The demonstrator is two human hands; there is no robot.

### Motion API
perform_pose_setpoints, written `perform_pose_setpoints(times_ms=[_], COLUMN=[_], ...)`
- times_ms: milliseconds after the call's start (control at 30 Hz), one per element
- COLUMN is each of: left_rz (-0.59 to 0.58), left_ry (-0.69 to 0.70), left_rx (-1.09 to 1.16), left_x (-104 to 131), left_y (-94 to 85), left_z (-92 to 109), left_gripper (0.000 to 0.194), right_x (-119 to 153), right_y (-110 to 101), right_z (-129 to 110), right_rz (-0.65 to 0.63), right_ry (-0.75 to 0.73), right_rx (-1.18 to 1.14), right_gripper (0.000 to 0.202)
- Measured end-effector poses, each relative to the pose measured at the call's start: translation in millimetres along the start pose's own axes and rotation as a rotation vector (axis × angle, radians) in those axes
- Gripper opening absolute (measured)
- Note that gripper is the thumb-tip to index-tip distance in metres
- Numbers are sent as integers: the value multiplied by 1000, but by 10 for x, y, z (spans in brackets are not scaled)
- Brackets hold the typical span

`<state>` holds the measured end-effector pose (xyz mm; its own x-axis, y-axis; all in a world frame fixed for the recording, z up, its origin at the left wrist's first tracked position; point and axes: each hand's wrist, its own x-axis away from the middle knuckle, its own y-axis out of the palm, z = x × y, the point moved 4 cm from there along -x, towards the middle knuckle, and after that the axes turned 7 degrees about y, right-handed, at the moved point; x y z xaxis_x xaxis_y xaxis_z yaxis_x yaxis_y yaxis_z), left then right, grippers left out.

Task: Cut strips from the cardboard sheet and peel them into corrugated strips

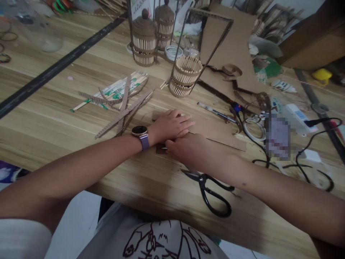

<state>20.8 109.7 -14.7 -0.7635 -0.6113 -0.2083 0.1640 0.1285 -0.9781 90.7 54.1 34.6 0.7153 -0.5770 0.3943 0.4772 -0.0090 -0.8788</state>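
My left hand [172, 124], with a watch [139, 131] on its wrist, lies flat with fingers stretched over a piece of brown cardboard [218, 133]. Against its fingertips, my right hand [192, 149] is closed with the thumb toward the left; whatever it holds is hidden beneath it. A small dark edge shows under the hands, too covered to name. Black-handled scissors [208, 190] lie with blades slightly apart just below my right forearm. To the left of the hands, several cut cardboard strips [126, 111] cross over a packet of wrapped sticks [121, 88].
Behind stand an open stick bucket [185, 75] with a tall cardboard handle and lidded stick lanterns [144, 39]. On the right are a pen [217, 112], a tape roll [254, 129], black cables [304, 172] and a white power strip [299, 117]. A large cardboard sheet [226, 36] lies at the back.
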Motion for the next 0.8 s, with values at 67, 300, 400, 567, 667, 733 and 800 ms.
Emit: perform_pose_setpoints(times_ms=[67, 300, 400, 567, 667, 733, 800], left_rz=[2, 20, 7, -10, -18, -13, -2], left_ry=[-2, -2, -5, -24, -26, -19, -2], left_rx=[1, 8, 15, 37, 52, 55, 50], left_x=[-2, 9, 7, -3, 4, 17, 33], left_y=[8, 20, 17, 31, 41, 27, -8], left_z=[-4, -9, -6, -18, -26, -23, -9], left_gripper=[39, 40, 41, 42, 43, 43, 44], right_x=[-20, -6, -17, -29, -23, -2, 43], right_y=[-10, -39, -53, -87, -126, -138, -119], right_z=[-6, -22, -36, -54, -68, -65, -29], right_rz=[4, -4, 3, -10, -6, -10, -10], right_ry=[-11, -41, -41, -21, -21, -16, 21], right_rx=[16, 60, 63, 92, 68, 51, 23], right_gripper=[23, 29, 29, 37, 36, 35, 34])
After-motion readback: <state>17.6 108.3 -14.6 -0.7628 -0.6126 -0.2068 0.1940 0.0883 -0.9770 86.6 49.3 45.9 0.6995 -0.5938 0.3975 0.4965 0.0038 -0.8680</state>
